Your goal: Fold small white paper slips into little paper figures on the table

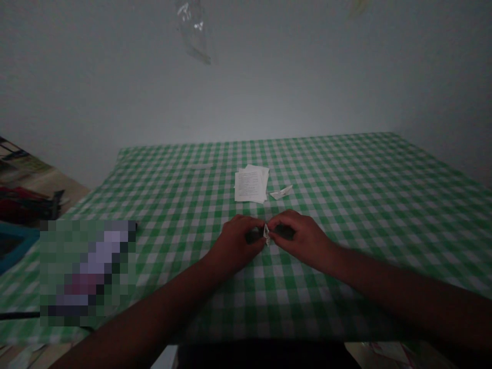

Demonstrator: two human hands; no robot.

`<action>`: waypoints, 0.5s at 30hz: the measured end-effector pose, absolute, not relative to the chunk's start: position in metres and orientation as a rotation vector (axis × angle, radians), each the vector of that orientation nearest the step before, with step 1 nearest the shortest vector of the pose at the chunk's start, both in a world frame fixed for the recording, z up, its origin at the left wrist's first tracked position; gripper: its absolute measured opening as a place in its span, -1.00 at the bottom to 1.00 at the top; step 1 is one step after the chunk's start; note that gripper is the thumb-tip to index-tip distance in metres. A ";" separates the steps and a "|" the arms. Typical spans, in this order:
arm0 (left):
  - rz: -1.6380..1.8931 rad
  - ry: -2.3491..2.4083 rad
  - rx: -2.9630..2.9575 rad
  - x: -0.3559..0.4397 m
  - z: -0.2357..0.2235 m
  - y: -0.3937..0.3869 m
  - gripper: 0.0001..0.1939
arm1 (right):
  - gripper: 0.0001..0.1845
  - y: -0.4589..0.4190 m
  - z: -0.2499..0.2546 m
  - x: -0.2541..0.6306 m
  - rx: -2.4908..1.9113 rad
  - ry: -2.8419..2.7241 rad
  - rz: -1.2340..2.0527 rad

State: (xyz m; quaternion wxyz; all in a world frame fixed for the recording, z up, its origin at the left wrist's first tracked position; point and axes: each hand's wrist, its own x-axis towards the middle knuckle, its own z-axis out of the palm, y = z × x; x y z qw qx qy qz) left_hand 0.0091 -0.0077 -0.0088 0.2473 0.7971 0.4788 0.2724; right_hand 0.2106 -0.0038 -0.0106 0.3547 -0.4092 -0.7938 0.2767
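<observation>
A green-and-white gingham tablecloth [357, 205] spreads across the lower half of the view and runs back to a pale, bare wall [246, 87]. The person's left hand [234, 243] and right hand [302, 240] meet just below the middle of the frame, over the cloth. Between them is a small folded piece of white paper [266, 233]. The fingers of both hands curl inward rather than spread, and the fingertips pinch the paper from opposite sides. Just beyond the hands, a stack of printed paper sheets [249, 185] lies on the cloth, with a folded white paper scrap [281, 192] just to its right. At the top of the frame, a wisp of clear plastic [194, 31] shows against the wall. Past the cloth's far left edge are a dark red object [23, 202] and a teal-edged object [13, 243]. A pixelated patch [87, 271] hides part of the lower left.
</observation>
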 end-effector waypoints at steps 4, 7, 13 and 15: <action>0.705 1.325 2.144 0.008 -0.007 -0.008 -0.72 | -0.88 -0.003 -0.009 0.211 -1.038 -2.094 0.696; 0.687 1.326 2.141 0.008 -0.006 -0.007 -0.74 | -0.88 -0.002 -0.010 0.211 -1.037 -2.083 0.712; 0.706 1.313 2.137 0.008 -0.006 -0.005 -0.75 | -0.85 -0.001 -0.014 0.212 -1.026 -2.089 0.678; 0.700 1.303 2.134 0.008 -0.005 -0.005 -0.78 | -0.84 -0.001 -0.014 0.212 -1.015 -2.097 0.673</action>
